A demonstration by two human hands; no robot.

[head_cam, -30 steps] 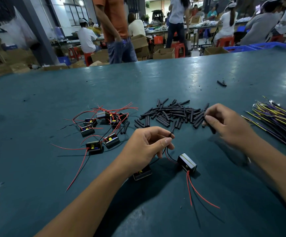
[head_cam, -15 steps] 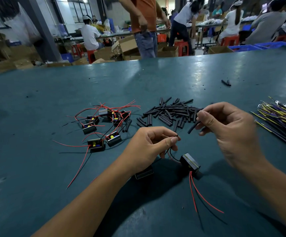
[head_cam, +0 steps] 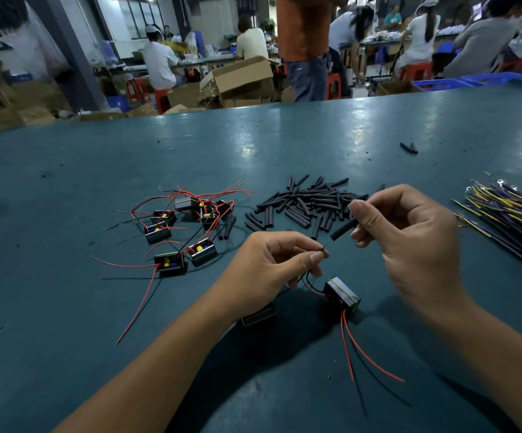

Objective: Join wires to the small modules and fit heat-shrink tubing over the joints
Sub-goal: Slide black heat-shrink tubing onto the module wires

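Head view: our left hand (head_cam: 272, 267) pinches the black wire (head_cam: 322, 247), our right hand (head_cam: 409, 232) pinches a heat-shrink tube (head_cam: 344, 229); we line its mouth squarely on the bare tip.

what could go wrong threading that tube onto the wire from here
The bare wire tip is thin and sits just short of the tube mouth, so it may bend or miss. The right hand pinches the tube near one end, which could squash it. The module lies loose on the table and may drag.
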